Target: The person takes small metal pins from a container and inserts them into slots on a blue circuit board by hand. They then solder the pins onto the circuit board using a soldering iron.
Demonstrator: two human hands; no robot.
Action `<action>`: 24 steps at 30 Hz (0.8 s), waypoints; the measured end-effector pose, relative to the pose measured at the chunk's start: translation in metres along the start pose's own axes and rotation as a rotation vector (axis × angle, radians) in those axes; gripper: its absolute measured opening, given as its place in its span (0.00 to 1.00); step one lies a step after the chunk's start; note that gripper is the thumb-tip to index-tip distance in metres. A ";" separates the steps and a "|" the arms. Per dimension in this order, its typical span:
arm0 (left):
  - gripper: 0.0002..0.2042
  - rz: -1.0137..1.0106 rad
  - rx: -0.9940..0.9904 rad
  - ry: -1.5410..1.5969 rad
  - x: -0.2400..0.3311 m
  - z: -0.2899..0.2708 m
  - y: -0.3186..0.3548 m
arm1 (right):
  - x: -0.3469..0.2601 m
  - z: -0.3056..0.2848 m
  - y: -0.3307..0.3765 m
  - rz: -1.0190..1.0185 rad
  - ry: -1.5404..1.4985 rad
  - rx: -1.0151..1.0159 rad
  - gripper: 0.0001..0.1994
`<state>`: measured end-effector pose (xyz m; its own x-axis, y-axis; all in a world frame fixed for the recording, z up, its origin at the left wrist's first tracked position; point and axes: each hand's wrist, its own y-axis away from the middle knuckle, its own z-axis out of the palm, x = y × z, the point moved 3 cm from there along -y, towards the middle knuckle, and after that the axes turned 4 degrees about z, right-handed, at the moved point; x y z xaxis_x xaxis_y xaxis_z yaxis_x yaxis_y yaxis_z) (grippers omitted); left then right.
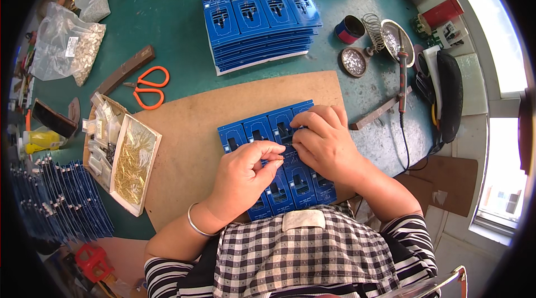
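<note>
A blue circuit board panel [234, 134], marked off into several units with dark cut-outs, lies on a brown cardboard sheet [190, 130] in front of me. My left hand [245, 172] is over its middle, thumb and forefinger pinched together; whatever is between them is too small to make out. Right beside it, my right hand [325, 140] has its fingers bent down and closed at the panel's upper right part. Its fingertips are partly hidden, and what they grip cannot be seen. The two hands' fingertips are close together.
A tall stack of blue panels [251, 18] stands at the back. Orange-handled scissors [149, 88] and a box of gold pins [134, 167] lie left, near a bag of white connectors [84, 46]. A soldering iron [402, 74] and solder tin [354, 62] are right.
</note>
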<state>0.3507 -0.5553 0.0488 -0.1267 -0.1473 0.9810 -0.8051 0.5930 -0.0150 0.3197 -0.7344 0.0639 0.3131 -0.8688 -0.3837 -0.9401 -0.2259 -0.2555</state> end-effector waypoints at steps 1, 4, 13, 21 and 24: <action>0.11 -0.001 0.001 0.000 0.000 0.000 0.000 | -0.002 0.000 -0.001 -0.028 0.051 -0.013 0.07; 0.12 -0.004 -0.002 0.011 0.001 -0.001 0.000 | -0.010 -0.001 -0.003 -0.081 0.148 -0.034 0.07; 0.11 0.009 0.003 -0.012 0.002 -0.001 0.000 | -0.010 0.003 0.011 -0.145 0.236 0.026 0.12; 0.09 -0.005 0.019 0.033 0.001 0.000 -0.001 | -0.019 0.000 0.022 0.022 0.229 0.005 0.18; 0.08 0.043 0.054 0.039 -0.001 0.001 -0.001 | -0.020 -0.001 0.020 0.074 0.178 -0.015 0.19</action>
<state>0.3510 -0.5562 0.0474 -0.1398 -0.0908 0.9860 -0.8298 0.5540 -0.0667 0.2945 -0.7216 0.0671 0.2151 -0.9472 -0.2376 -0.9620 -0.1636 -0.2187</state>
